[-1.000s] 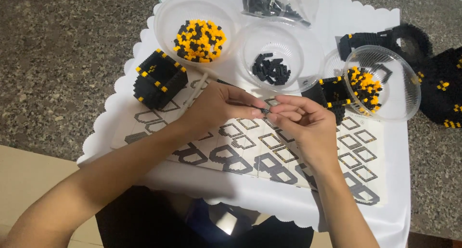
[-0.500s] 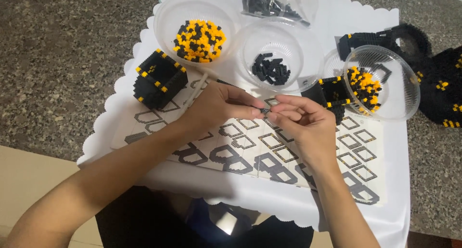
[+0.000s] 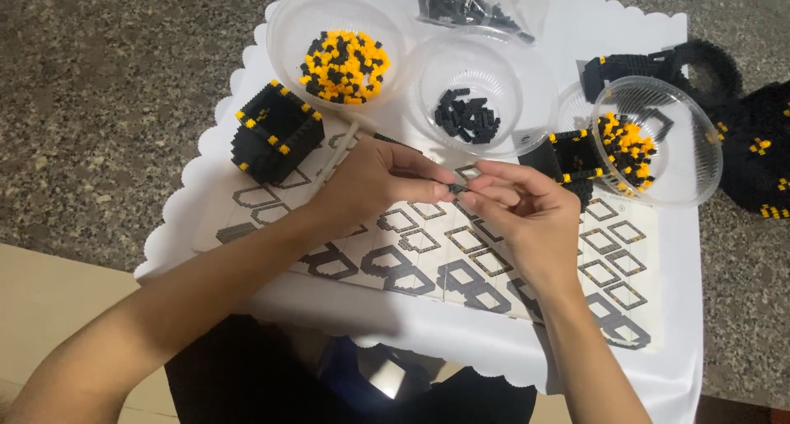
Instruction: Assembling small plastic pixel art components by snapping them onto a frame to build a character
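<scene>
Here the left hand and the right hand meet fingertip to fingertip above a printed instruction sheet covered in grey and black outline shapes. Both hands are pinched narrow on a tiny dark brick held between them, too small to tell its shape; the left also carries thin tweezers that slant up past the thumb. Beyond the hands stand three clear, round plastic bowls: one heaped with yellow and black bricks, a middle one with a few matte black bricks, and a tilted one at the right. A knobbly hollow black block with yellow studs sits just left of the hands on a scalloped white cloth.
</scene>
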